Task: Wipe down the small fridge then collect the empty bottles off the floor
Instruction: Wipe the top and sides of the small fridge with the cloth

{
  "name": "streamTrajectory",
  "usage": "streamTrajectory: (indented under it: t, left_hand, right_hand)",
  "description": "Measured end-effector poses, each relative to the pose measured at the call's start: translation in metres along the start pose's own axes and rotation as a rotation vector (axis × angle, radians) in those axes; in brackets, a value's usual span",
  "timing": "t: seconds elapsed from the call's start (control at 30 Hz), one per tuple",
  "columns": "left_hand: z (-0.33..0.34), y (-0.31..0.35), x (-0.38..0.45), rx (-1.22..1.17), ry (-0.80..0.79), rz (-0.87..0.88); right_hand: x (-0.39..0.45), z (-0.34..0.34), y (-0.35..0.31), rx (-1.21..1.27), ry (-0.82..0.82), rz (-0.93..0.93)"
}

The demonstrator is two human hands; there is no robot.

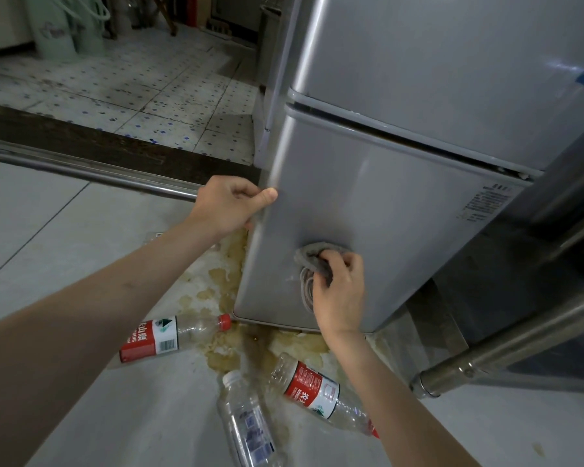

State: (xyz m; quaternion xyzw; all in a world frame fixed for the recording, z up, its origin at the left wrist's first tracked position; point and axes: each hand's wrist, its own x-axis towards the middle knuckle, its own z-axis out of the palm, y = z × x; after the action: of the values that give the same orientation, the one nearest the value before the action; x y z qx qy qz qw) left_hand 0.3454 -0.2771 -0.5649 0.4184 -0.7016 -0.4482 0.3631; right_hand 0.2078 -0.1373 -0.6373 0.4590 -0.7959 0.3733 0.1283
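One fridge point(402, 197). Right hand point(339, 291) presses one grey cloth point(317, 261) to its lower door; left hand point(231, 205) grips the door edge. Three bottles point(169, 335) (all lying flat) on floor below it.

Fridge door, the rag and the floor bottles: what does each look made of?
The silver-grey small fridge door looks like painted or coated sheet metal: smooth, with a soft satin sheen. The grey crumpled cleaning rag, gripped by the right hand, looks like soft woven or knitted cloth. The red-labelled clear bottle looks like thin transparent plastic: see-through, ribbed walls.
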Motion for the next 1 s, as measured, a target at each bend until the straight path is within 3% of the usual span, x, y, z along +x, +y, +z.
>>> streamTrajectory:
  t: [0.2,0.53,0.7,1.0]
  left_hand:
    - [0.001,-0.004,0.002,-0.084,-0.015,-0.038]
    - [0.002,-0.007,0.002,-0.151,-0.024,-0.039]
    - [0.001,-0.007,0.004,-0.144,-0.04,-0.042]
    - [-0.001,-0.009,0.008,-0.133,-0.046,-0.063]
  right_hand:
    - [-0.001,0.002,-0.004,0.008,0.01,-0.043]
    - [-0.004,0.025,-0.013,-0.153,-0.086,-0.398]
    - [-0.019,0.035,0.004,-0.183,-0.191,-0.349]
    - [-0.007,0.035,-0.032,0.104,0.016,-0.26]
